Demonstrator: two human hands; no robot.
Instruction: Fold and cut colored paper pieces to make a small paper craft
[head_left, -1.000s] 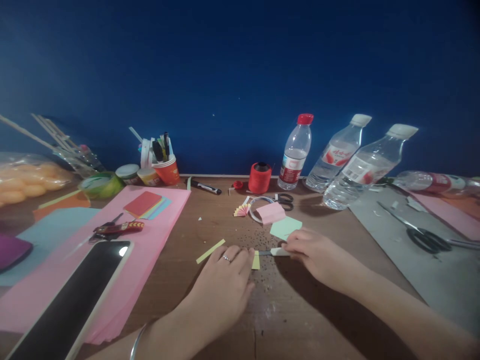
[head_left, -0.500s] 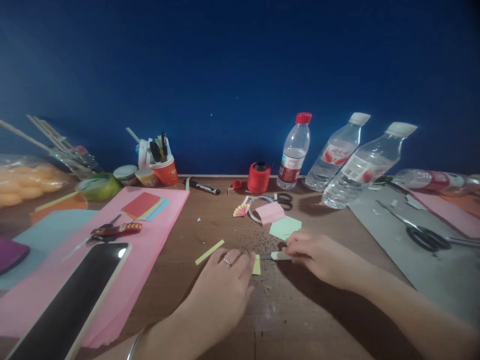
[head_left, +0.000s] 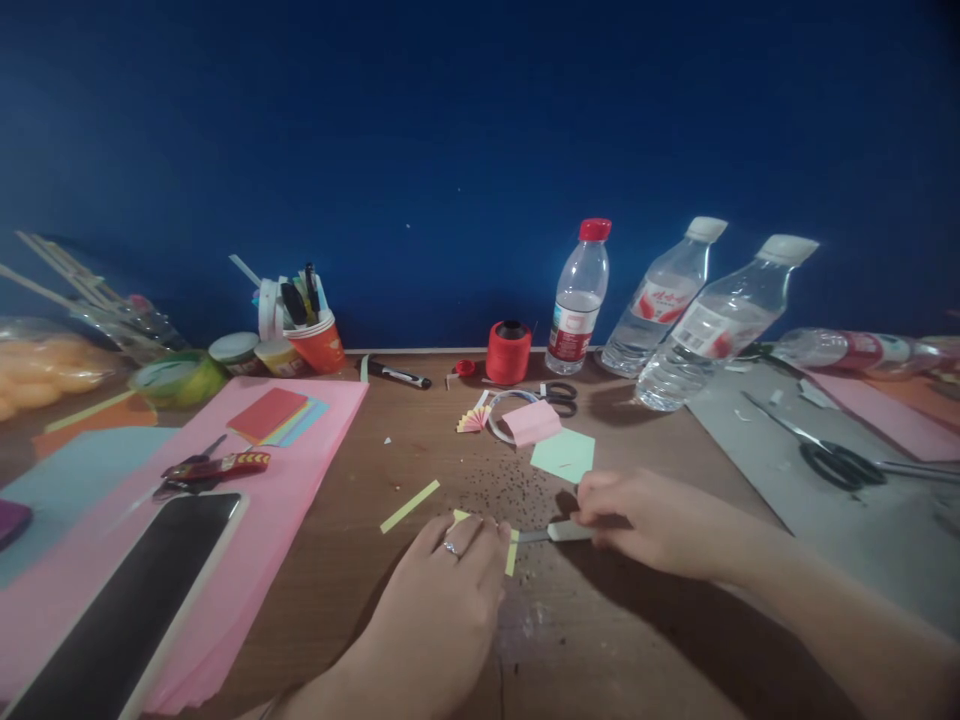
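Both hands had shifted toward the near edge of the bench [head_left: 330,570] compared with the earlier views, and the yellow paper [head_left: 512,555] and the knife [head_left: 566,531] had shifted with them. A corner of the yellow paper also showed beyond the knuckles, where the fingers had previously hidden it. In judgement, the paper had been repositioned while the blade stayed at its edge, so the knife work appeared to be in progress rather than finished.

The left hand [head_left: 450,590] lay palm down over the yellow paper, fingers close together and nearly straight; whether they pinched it underneath could not be told. The right hand [head_left: 637,520] was closed around the white handle of the knife, with the blade directed leftward to the exposed edge of the paper. Whether the blade lay on or under that edge was not clear.

A separate yellow strip [head_left: 409,507] lay left of the work, near the left hand. Green paper [head_left: 564,455] lay just beyond the right hand, beside scattered dark specks [head_left: 502,485].
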